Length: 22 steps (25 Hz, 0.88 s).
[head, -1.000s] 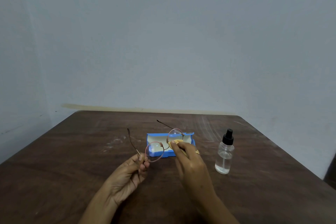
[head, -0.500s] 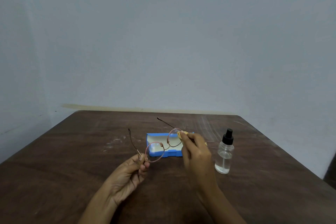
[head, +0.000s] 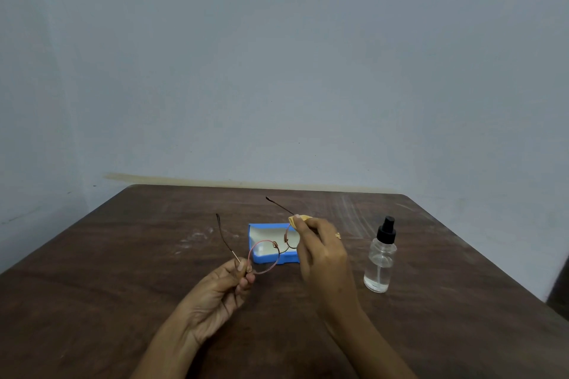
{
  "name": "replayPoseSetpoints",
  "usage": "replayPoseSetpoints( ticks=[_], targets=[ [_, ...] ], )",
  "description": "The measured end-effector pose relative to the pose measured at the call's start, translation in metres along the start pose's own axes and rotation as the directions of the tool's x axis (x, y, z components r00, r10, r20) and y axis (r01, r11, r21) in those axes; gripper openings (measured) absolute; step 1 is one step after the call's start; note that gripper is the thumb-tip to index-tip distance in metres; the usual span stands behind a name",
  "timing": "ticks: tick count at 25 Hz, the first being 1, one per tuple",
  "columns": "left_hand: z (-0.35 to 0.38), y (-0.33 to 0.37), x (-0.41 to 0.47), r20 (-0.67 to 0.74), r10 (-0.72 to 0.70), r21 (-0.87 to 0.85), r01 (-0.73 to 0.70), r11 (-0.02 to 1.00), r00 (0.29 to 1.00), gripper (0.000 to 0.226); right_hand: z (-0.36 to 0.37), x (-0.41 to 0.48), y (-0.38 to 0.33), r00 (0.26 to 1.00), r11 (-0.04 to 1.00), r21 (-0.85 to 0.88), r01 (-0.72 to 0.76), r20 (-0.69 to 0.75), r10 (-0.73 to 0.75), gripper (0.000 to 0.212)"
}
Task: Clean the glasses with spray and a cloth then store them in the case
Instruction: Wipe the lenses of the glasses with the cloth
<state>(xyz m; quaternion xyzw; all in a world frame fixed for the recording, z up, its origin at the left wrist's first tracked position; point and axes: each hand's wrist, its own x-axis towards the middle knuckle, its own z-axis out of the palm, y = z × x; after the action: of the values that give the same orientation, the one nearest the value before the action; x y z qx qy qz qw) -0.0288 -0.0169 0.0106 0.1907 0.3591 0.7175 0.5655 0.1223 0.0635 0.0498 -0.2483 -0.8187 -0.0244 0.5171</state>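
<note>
Head view: left hand [head: 226,281] pinches the glasses [head: 271,251] above the open blue case [head: 274,259] while right hand [head: 320,251] pinches the cloth [head: 300,218] on the far lens; light circular strokes should avoid bending the frame.

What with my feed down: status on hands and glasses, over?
Left hand pinches glasses by one temple hinge. Right hand holds cloth against other lens. Case open behind, spray bottle clear.
</note>
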Motion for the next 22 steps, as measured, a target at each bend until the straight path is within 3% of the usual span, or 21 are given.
replayPoseSetpoints(
  ticks=[15,19,22],
  targets=[
    [-0.001,-0.002,0.0,-0.008,0.027,0.009,-0.027,1.0,1.0,0.015,-0.007,-0.027,0.008,0.995,1.0,0.025,0.012,0.101,-0.014,0.042],
    [-0.001,-0.003,0.0,0.008,0.022,0.06,-0.022,0.998,1.0,0.015,-0.009,-0.027,0.013,0.983,0.957,0.228,-0.181,0.063,0.171,0.032],
    [0.002,-0.004,-0.002,0.039,0.053,0.128,-0.058,0.99,0.998,0.012,-0.013,-0.025,0.022,0.896,0.813,0.387,-0.434,0.095,0.433,0.032]
  ],
)
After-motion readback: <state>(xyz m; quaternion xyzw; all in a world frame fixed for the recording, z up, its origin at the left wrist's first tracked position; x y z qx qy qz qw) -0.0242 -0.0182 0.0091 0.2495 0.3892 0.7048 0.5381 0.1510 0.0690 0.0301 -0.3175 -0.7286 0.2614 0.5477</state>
